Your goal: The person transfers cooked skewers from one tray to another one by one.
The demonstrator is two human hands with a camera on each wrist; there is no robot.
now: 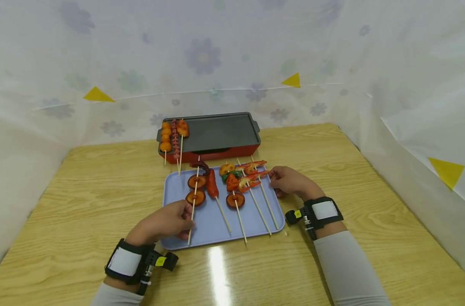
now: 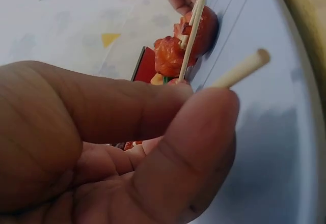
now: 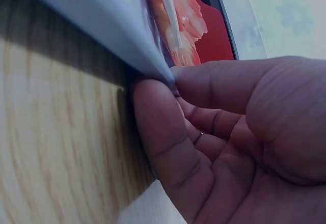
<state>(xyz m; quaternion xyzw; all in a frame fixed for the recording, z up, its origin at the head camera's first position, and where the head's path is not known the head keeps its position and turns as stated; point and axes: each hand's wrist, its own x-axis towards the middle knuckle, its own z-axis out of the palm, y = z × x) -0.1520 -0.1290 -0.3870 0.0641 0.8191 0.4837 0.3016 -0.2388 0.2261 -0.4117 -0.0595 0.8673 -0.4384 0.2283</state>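
The left hand (image 1: 164, 221), at eight o'clock on the tray (image 1: 206, 225), pinches the mushroom skewer (image 1: 195, 198) between thumb and finger near its bare end, presumably to keep off the food, whose mushroom caps point toward twelve. At between two and three, the right hand (image 1: 290, 182) pinches the tray's rim, probably steadying it. At twelve on the surface (image 1: 102, 191) sits the grill (image 1: 221, 131); three skewers (image 1: 175, 138) lie at its nine-o'clock end, sticks overhanging toward six, seemingly as handles.
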